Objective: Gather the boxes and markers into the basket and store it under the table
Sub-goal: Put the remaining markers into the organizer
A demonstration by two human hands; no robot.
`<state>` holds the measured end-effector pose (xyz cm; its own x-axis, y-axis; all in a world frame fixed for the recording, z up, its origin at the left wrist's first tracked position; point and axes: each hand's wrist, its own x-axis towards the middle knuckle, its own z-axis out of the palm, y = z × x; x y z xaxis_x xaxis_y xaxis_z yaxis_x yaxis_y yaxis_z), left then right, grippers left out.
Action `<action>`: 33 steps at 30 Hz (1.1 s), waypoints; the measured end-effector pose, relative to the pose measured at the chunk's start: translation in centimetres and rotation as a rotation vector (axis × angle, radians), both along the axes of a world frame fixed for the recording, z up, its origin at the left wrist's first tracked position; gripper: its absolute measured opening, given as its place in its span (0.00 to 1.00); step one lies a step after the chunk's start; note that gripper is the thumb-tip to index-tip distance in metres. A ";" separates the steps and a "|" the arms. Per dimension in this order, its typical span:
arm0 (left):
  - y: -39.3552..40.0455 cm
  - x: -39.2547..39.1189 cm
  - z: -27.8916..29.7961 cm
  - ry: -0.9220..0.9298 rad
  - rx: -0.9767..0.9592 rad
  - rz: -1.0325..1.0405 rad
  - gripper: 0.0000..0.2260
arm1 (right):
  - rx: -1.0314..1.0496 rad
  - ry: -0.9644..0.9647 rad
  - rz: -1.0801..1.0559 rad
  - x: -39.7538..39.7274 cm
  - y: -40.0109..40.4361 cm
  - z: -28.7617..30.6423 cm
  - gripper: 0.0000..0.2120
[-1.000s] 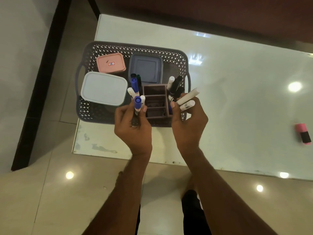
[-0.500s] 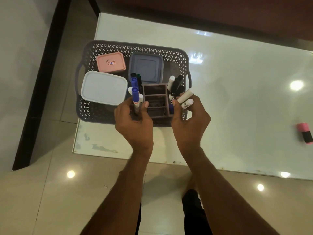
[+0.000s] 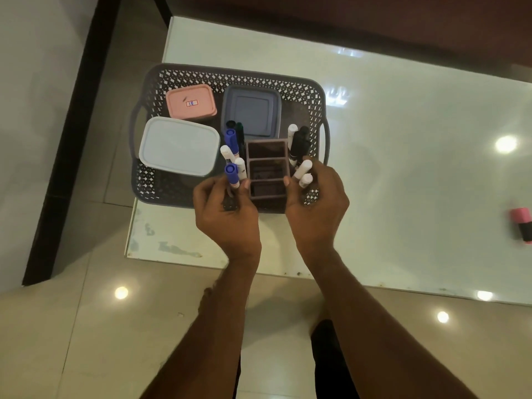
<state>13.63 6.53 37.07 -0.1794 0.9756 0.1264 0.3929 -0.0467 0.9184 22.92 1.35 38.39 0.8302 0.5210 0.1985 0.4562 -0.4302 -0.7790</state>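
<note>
A grey perforated basket sits at the table's near left corner. Inside it lie a pink box, a grey-blue box and a pale blue box. A brown divided organizer stands in the basket's front right part, with several markers upright on either side of it. My left hand grips blue-capped and white markers left of the organizer. My right hand holds two white markers to its right, low inside the basket.
The white glossy table reaches right and back. A pink and black marker lies at the far right edge. Tiled floor lies below the table's near edge, and a dark strip runs along the left.
Both hands have lowered their markers down into the basket beside the organizer; the right hand's white markers went from slanted above the rim to nearly upright.
</note>
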 end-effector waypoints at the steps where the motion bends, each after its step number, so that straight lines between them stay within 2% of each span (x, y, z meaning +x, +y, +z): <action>1: 0.0 -0.1 0.1 0.001 -0.001 -0.008 0.14 | 0.024 -0.004 0.009 0.0 0.1 0.1 0.17; 6: 0.1 0.1 0.8 -0.040 0.036 -0.015 0.19 | 0.068 -0.039 -0.052 0.0 0.0 0.1 0.11; 13: 0.4 0.7 0.1 0.028 0.101 -0.021 0.14 | 0.038 -0.035 -0.072 -0.1 -0.1 0.3 0.17; 22: -0.3 1.1 0.5 -0.008 0.074 0.008 0.15 | 0.056 0.028 -0.058 0.0 0.1 0.6 0.11; 27: -0.9 1.8 1.3 -0.010 0.111 0.003 0.21 | 0.046 0.080 0.008 0.7 -0.4 1.2 0.16; 33: -2.5 2.8 2.2 0.031 0.228 0.068 0.23 | 0.135 0.062 0.027 3.1 -2.7 1.8 0.22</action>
